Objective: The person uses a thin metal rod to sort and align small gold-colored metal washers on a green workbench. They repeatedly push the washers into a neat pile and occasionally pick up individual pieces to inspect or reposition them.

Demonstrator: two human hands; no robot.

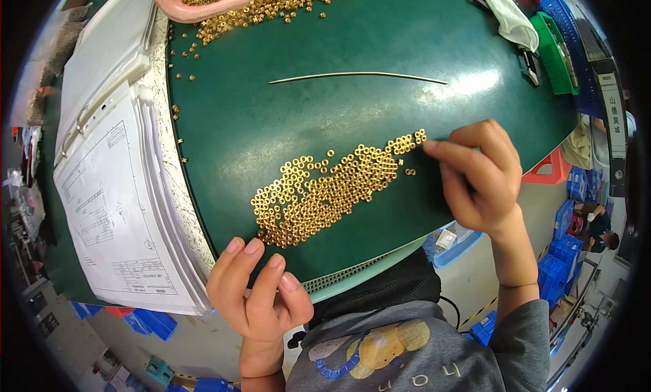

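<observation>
Many small brass-coloured rings (325,195), nut-like in shape, lie in a flat slanting patch on the green tabletop (380,236). My right hand (483,174) is at the patch's upper right end, one fingertip beside or touching the last rings. Its fingers are curled in, and whether anything is between them is hidden. A few rings lie loose around the patch's edges. At the patch's lower left end, my left hand (261,290) is palm up with its fingers apart and bent, holding nothing. Above the patch lies a thin, slightly bowed metal rod (358,74).
A pink tray (193,14) of similar brass pieces stands at the far left, with more spilled beside it. Ring-bound papers (119,202) cover the left side. A green bin (555,53) stands at the far right. A blue container (456,251) sits below the front edge.
</observation>
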